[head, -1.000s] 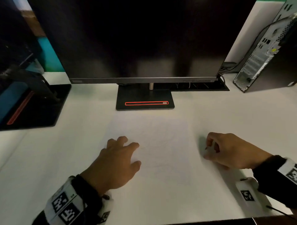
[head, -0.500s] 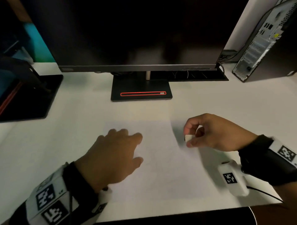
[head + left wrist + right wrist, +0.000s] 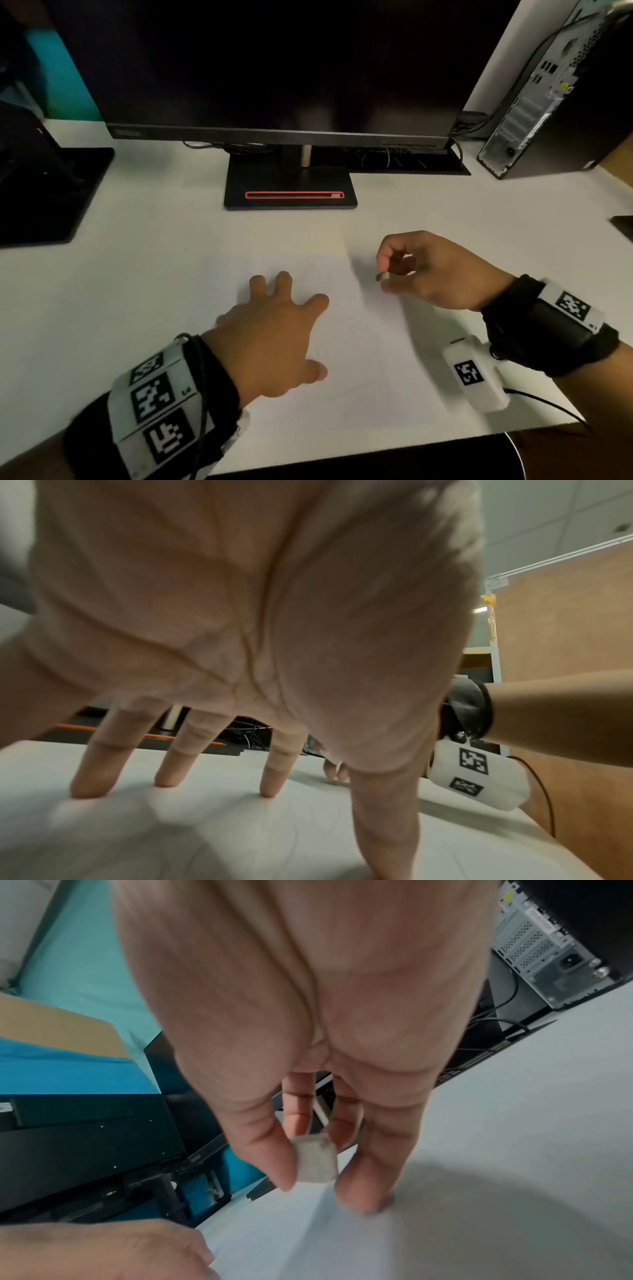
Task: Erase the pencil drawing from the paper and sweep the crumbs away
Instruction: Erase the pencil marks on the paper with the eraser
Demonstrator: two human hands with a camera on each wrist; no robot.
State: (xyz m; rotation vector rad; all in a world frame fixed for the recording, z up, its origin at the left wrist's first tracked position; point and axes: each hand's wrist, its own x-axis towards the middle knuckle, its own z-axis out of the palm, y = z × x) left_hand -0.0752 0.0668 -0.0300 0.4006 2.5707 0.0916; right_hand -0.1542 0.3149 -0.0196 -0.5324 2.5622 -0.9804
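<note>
A white sheet of paper (image 3: 359, 370) with faint pencil lines lies on the white desk in front of me. My left hand (image 3: 274, 329) rests flat on the paper's left part, its spread fingertips (image 3: 164, 780) pressing down. My right hand (image 3: 424, 270) hovers over the paper's right edge and pinches a small grey-white eraser (image 3: 315, 1161) between thumb and fingers; the eraser (image 3: 382, 276) shows just under the fingertips in the head view. In the right wrist view the eraser sits just above the paper (image 3: 342, 1231). Crumbs are too small to make out.
A dark monitor (image 3: 274, 68) on a black stand (image 3: 291, 185) rises behind the paper. A computer tower (image 3: 555, 96) stands at the back right, a black pad (image 3: 48, 195) at the left. The desk's front edge (image 3: 376, 459) runs close below my wrists.
My right hand has moved from the desk right of the paper up and left to the paper's edge, the eraser now pinched in its fingers. The left hand stays pressed on the sheet.
</note>
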